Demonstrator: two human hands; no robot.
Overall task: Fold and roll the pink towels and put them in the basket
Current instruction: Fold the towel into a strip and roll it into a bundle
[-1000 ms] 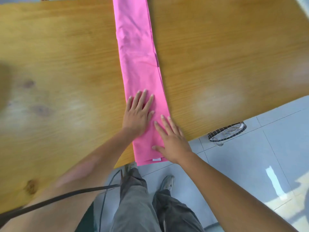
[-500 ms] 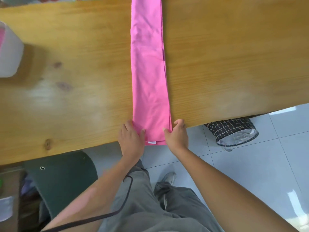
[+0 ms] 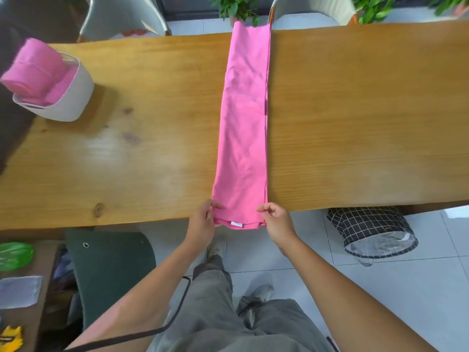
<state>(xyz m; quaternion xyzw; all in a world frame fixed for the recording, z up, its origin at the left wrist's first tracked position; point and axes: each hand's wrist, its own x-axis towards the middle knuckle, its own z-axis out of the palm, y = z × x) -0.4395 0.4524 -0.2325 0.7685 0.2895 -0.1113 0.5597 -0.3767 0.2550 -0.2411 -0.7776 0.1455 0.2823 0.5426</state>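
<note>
A pink towel (image 3: pixel 245 118), folded into a long narrow strip, lies across the wooden table (image 3: pixel 355 118) from its far edge to its near edge. The near end, with a small white label, hangs just over the table's front edge. My left hand (image 3: pixel 201 221) pinches the near left corner of the strip. My right hand (image 3: pixel 275 217) pinches the near right corner. A white basket (image 3: pixel 73 97) stands at the table's far left with rolled pink towels (image 3: pixel 35 69) sticking out of it.
A black checked bin (image 3: pixel 370 232) stands on the tiled floor under the table at the right. A dark green chair (image 3: pixel 109 270) is at my left. Grey chairs (image 3: pixel 121 16) and potted plants (image 3: pixel 237 7) are beyond the far edge.
My hands went from lying flat on the towel's near end to pinching its two near corners at the table edge. The view has pulled back, bringing the basket into sight.
</note>
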